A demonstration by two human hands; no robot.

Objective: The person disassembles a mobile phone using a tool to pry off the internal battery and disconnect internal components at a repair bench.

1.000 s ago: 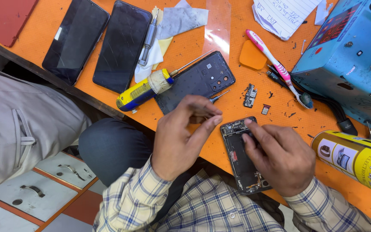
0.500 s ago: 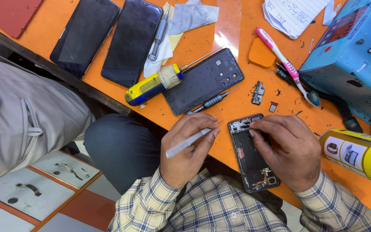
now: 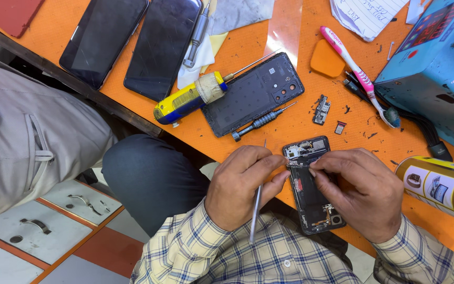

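An opened phone body point(image 3: 311, 184) with its insides bare lies at the near edge of the orange table point(image 3: 290, 126). My left hand point(image 3: 240, 186) grips thin metal tweezers point(image 3: 257, 208) and rests against the phone's left side. My right hand point(image 3: 361, 192) lies over the phone's right side, its fingertips pinching at something near the upper part; what they pinch is too small to tell. The removed back cover point(image 3: 253, 94) lies further up the table with a small dark screwdriver point(image 3: 261, 122) beside it.
Two dark phones point(image 3: 103, 39) point(image 3: 164, 44) lie at the far left. A yellow-and-blue tube point(image 3: 187, 98), pink toothbrush point(image 3: 356, 73), orange pick point(image 3: 326, 59), small loose parts point(image 3: 321, 109), a blue box point(image 3: 440, 68) and a yellow spray can point(image 3: 442, 186) stand around. Another person's grey trousers point(image 3: 32, 137) are at left.
My left hand has turned the tweezers from pointing out sideways to pointing down toward me and has closed in against the phone. My right hand's fingertips have moved to the phone's upper part.
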